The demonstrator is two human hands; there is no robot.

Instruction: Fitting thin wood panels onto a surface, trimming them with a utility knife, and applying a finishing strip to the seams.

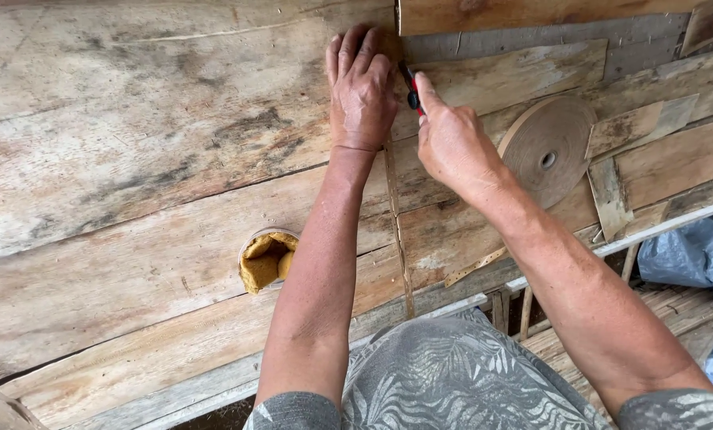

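Left hand (362, 87) flat on veneer strip (399, 231), right hand (450, 139) gripping seemingly red cutter (411, 86)

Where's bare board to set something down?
Free: broad planks left of the left hand, above the glue-filled container. Crowded: right of the right hand, with its red cutter, tape roll and wood scraps.

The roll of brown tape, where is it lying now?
In the head view, the roll of brown tape lies flat on the wooden table, just right of the right hand.
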